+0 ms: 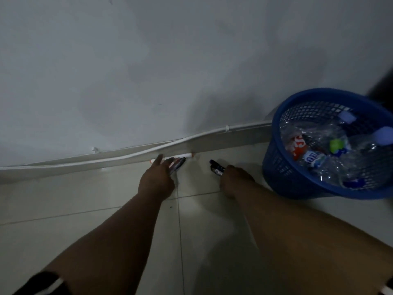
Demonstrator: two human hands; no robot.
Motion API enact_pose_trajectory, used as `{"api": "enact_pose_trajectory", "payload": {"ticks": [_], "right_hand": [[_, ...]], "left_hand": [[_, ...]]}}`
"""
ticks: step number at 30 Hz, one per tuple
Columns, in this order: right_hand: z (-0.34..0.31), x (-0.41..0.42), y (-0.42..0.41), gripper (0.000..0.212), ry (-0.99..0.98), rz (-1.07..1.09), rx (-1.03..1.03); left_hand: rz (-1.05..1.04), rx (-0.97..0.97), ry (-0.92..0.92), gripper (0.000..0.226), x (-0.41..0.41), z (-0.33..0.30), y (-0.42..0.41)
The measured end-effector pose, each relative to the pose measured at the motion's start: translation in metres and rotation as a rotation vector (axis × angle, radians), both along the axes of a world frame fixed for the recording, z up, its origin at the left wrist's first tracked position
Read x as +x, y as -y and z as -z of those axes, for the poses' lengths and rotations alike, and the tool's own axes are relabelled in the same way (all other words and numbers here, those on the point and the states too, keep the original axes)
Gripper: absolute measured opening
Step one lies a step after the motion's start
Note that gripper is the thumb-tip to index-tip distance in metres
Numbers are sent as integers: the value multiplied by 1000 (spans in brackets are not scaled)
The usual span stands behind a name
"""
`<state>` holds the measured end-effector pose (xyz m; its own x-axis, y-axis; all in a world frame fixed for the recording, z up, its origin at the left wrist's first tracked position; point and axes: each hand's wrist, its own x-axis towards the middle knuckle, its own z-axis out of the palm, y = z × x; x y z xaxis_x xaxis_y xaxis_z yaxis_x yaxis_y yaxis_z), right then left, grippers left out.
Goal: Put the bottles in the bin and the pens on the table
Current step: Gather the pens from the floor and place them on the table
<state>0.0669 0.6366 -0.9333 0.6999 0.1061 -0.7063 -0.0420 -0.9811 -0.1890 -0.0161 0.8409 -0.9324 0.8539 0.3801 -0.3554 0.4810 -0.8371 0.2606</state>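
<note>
A blue mesh bin (274,165) stands on the tiled floor at the right and holds several crushed clear plastic bottles (319,154). My left hand (156,182) reaches to the skirting board, fingers on dark pens (177,163). Just behind them a white pen with orange ends (185,155) lies against the skirting. My right hand (234,177) is closed around a dark pen (217,168) whose tip points up and left. Whether the left hand grips its pens or only touches them is unclear in the dim, blurred view.
A white wall fills the upper view, with a white cable (127,156) running along the skirting board. Pale floor tiles (95,211) lie below. The bin sits close to my right forearm.
</note>
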Motion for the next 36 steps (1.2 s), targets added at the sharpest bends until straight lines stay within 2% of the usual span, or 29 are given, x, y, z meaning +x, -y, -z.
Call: {"api": "enact_pose_trajectory", "payload": {"ticks": [2,8,11,15,20,23,26,30,36], "right_hand": [[1,-4,2,44,-43,-12,33],[-10,-6,11,44,-81,19,99],[-14,-3,14,48,-82,66,165],[-15,1,9,53,8,140,297],[-23,1,-12,52,58,389,561],[-43,-7,-31,64,-60,621,716],[-51,-14,-46,49,-237,730,901],[-68,-23,-55,31,-269,772,954],[-112,-32,-65,35,-351,822,1121]], "left_hand": [[29,28,-17,80,9,2,-2],[118,184,-91,51,21,0,-7],[78,145,-103,40,10,7,-5],[23,-39,-64,34,-2,12,-8],[-359,-622,-51,19,-4,-6,-5],[-432,-857,-48,11,-3,-30,3],[-405,-942,-73,10,-9,-50,13],[-453,-990,18,18,-24,-69,20],[-518,-1058,212,29,-26,-121,15]]}}
